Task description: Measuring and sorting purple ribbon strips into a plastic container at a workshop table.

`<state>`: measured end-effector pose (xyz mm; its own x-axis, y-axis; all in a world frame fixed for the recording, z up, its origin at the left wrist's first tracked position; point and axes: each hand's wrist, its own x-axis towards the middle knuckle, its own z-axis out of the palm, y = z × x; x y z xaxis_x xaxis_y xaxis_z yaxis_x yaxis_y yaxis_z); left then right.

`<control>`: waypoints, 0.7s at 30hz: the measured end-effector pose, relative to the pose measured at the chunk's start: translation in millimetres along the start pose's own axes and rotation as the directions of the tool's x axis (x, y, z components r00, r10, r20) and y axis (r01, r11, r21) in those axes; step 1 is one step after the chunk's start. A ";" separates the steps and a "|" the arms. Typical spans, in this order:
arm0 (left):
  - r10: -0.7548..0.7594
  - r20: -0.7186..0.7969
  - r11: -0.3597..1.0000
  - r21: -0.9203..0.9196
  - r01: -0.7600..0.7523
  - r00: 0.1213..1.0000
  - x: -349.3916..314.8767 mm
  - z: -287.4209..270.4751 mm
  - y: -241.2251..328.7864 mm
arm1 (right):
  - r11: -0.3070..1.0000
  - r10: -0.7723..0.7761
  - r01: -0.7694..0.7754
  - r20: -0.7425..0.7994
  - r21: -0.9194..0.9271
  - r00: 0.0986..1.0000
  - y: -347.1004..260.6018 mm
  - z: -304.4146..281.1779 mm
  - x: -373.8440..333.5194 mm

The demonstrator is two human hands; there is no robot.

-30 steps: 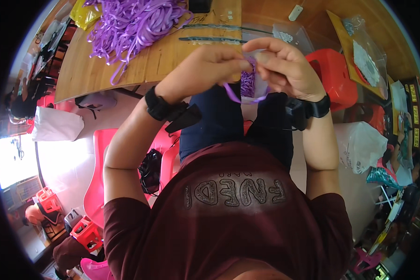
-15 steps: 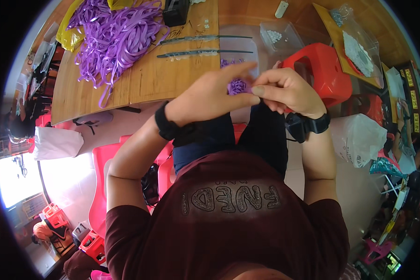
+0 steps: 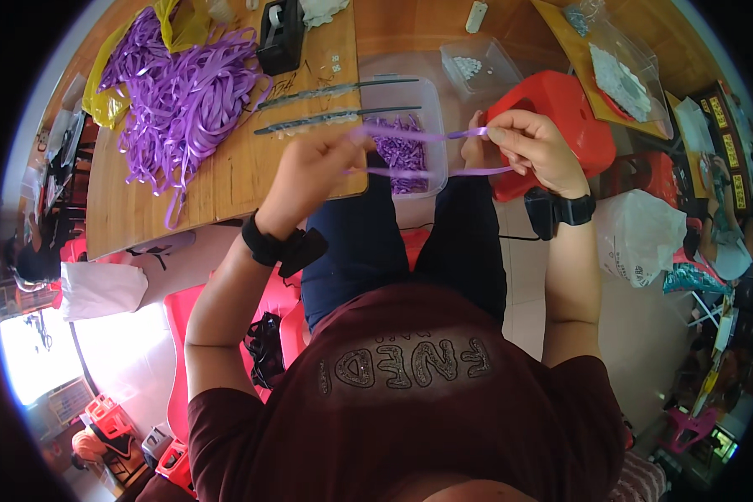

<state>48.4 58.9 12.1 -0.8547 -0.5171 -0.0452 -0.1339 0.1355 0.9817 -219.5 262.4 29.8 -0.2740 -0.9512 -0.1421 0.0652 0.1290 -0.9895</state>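
Note:
A purple ribbon (image 3: 468, 133) is stretched between my hands in two roughly parallel strands, with a darker purple section near the right end. My right hand (image 3: 540, 151) pinches it between thumb and fingertips, the lower strand running to its curled fingers. My left hand (image 3: 311, 174), partly smeared by motion, is closed on the other end above the table edge. Beneath the strands, between my knees and the table, sits a clear plastic bin (image 3: 433, 180) holding many small purple ribbon pieces (image 3: 400, 151).
On the wooden table (image 3: 217, 197) lie a heap of purple ribbons (image 3: 180, 100) beside a yellow bag (image 3: 105, 96), a black tape dispenser (image 3: 279, 38) and two dark thin strips (image 3: 339, 119). A red stool (image 3: 590, 117) and a smaller clear box (image 3: 498, 79) stand at the right.
My hands have moved apart, the left one going left, and the ribbon is now stretched between them. The purple bunch seen between them earlier no longer shows there. The bin is more exposed.

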 end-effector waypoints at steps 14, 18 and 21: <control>0.229 0.118 0.890 0.378 -0.257 0.966 13.8 10.7 17.8 | 0.351 -0.177 0.383 0.341 -0.855 0.923 -21.3 16.6 94.2; 0.316 0.111 0.849 0.410 -0.333 0.942 19.7 1.2 15.4 | 0.301 -0.281 0.466 0.390 -0.832 0.877 -16.8 15.3 128.4; 0.314 0.118 0.846 0.415 -0.334 0.942 28.3 -8.9 17.2 | 0.303 -0.344 0.538 0.436 -0.787 0.832 -13.4 13.0 154.1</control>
<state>26.4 39.0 29.3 -0.9065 -0.3447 0.2437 -0.0361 0.6384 0.7689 -250.1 110.5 21.5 0.1676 -0.9577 0.2340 -0.8826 -0.2515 -0.3972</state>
